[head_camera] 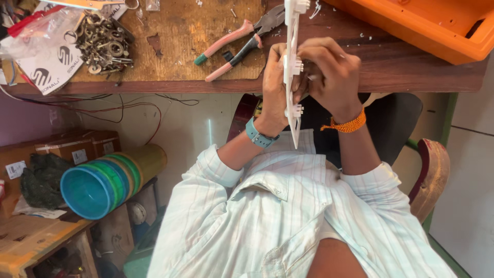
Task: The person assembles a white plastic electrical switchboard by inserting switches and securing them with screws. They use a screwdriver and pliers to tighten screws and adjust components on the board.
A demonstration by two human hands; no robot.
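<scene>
The white plastic frame (292,62) stands on its edge between the two hands, so only its thin side is seen. Its top end is cut off by the picture border, and its lower end hangs over the striped shirt (288,216). Small white clips stick out from it, but their shape is hard to make out.

The left hand (275,85) is closed on the frame from the left side; the frame hides its fingertips. The right hand (329,77) presses on the frame from the other side, with the fingers bent together at one clip. If it pinches something small there, I cannot tell. A teal watch (259,135) is on the left wrist and an orange thread band (346,125) on the right wrist.

Just beyond the left hand, pliers (242,41) with pink handles lie on the wooden surface (401,67). Further to the left is a heap of metal washers and nuts (103,44) beside a clear plastic bag (49,38). Beyond the right hand is an orange plastic case (437,25), partly cut off. Below the surface, well apart from the left hand, lies a stack of coloured plastic tubs (105,183).
</scene>
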